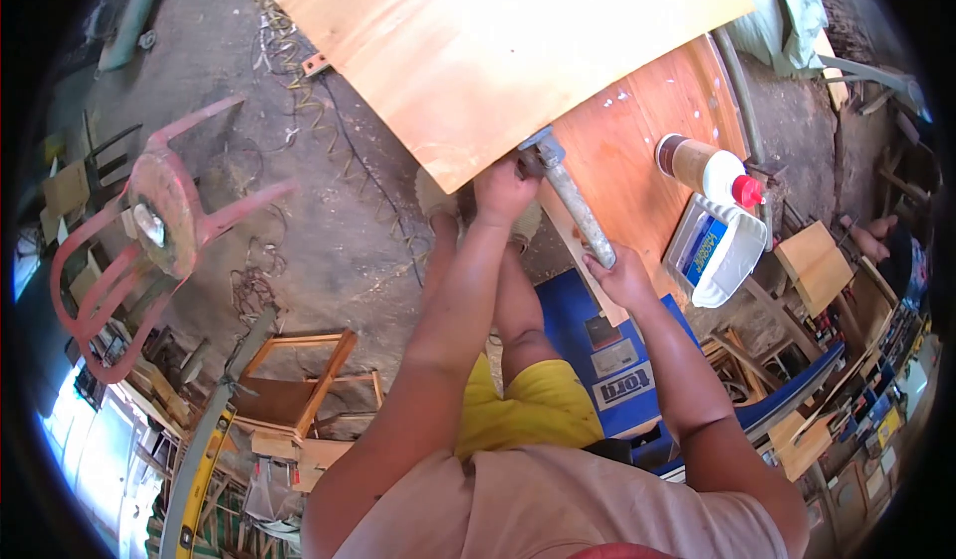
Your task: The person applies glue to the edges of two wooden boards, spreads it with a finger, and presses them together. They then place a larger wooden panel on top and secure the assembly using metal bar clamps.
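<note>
A pale wooden panel (428, 81) lies over a reddish-brown wooden board (622, 151). At the panel's near edge is a grey metal pipe clamp (571, 199), its head against that edge and its pipe slanting toward me. My left hand (506, 193) is closed at the clamp's head, with its fingers partly hidden beside the panel corner. Around the pipe's near end, the fingers of my right hand (619, 275) are wrapped. Right of the clamp are a bottle with a red cap (709, 169) and a white plastic tub with a blue label (715, 250).
A red metal stool frame (164, 211) is on the left. A blue box (622, 370) sits under the board by my legs. Coiled hose (324, 131) and cables cross the floor. A yellow spirit level (204, 469) and wooden frames (289, 390) are at lower left.
</note>
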`<state>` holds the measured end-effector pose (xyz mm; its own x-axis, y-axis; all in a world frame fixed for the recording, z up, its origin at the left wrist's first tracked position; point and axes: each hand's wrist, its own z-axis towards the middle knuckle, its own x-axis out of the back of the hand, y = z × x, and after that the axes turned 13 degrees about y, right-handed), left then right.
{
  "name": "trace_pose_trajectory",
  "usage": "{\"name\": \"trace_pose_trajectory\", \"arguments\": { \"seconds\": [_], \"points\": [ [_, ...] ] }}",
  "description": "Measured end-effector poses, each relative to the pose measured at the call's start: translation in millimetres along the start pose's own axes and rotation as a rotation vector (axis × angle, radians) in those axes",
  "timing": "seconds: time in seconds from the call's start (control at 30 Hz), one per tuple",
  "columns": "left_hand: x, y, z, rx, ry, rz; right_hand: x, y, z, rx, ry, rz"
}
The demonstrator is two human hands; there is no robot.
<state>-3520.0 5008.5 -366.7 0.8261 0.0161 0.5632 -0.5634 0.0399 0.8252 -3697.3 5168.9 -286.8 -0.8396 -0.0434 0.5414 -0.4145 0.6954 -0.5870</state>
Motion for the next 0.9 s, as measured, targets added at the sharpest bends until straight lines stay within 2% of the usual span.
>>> {"name": "trace_pose_trajectory", "arguments": {
  "seconds": [0.07,0.13,0.2,0.23,0.33,0.37,0.4,0.47,0.5,0.53,0.57,0.6,0.63,0.67,0.7,0.73,0.77,0.8,0.87,0.9],
  "points": [
    [2.9,2.1,0.7,-0.012,-0.049,0.114,3.1,-10.2,0.3,0.040,0.005,-0.055],
    [5.8,0.6,4.7,-0.066,-0.028,0.058,8.0,-20.0,0.1,0.075,0.020,-0.115],
    [8.3,3.6,5.3,-0.022,-0.077,0.096,12.1,-27.9,-1.3,-0.019,-0.027,-0.292],
    [10.6,6.8,7.0,0.031,-0.134,0.132,15.8,-38.9,-3.2,-0.011,-0.020,-0.287],
    [20.3,12.9,9.3,0.001,-0.181,0.172,21.2,-67.8,-4.4,-0.043,-0.029,-0.328],
    [26.3,14.6,11.4,0.068,-0.274,0.170,17.3,-71.1,-2.6,0.138,0.123,-0.289],
    [32.4,12.6,11.1,0.061,-0.269,0.179,13.6,-76.0,-0.8,0.319,0.275,-0.244],
    [47.3,3.0,5.7,0.052,-0.210,0.127,6.6,-97.4,8.0,0.365,0.311,-0.196],
    [62.4,-1.5,4.0,0.094,-0.226,0.239,3.9,-111.1,15.7,0.410,0.346,-0.160],
    [75.9,-17.7,4.2,-0.060,-0.032,0.123,-0.9,-121.5,22.1,0.422,0.352,-0.150],
    [100.9,-7.1,18.9,0.180,-0.018,0.053,-7.8,-129.4,29.7,0.446,0.391,-0.117],
    [104.9,-62.3,18.8,0.051,0.068,0.265,-13.3,-137.2,38.2,0.469,0.432,-0.086],
    [132.9,-43.9,39.8,-0.042,0.257,0.070,-16.5,-145.2,45.9,0.462,0.437,-0.047],
    [157.7,-28.1,64.8,0.146,0.304,-0.016,-16.1,-157.6,54.1,0.465,0.447,-0.046],
    [175.9,-13.9,85.9,0.342,0.346,-0.102,-16.5,-168.8,61.2,0.404,0.361,-0.020],
    [186.2,-5.1,101.1,0.342,0.343,-0.104,-17.1,-177.5,64.2,0.341,0.275,0.006],
    [193.8,1.5,120.6,0.518,0.311,-0.323,-15.7,-185.9,66.5,0.342,0.283,0.004],
    [198.3,8.2,141.5,0.688,0.273,-0.548,-11.1,-194.4,72.8,0.301,0.197,-0.054],
    [184.6,21.6,155.4,0.736,0.212,-0.572,0.1,-200.3,76.5,0.184,0.022,-0.169],
    [173.5,23.4,159.1,0.686,0.169,-0.609,1.4,-182.3,87.1,0.280,-0.024,-0.142]
  ]
}}
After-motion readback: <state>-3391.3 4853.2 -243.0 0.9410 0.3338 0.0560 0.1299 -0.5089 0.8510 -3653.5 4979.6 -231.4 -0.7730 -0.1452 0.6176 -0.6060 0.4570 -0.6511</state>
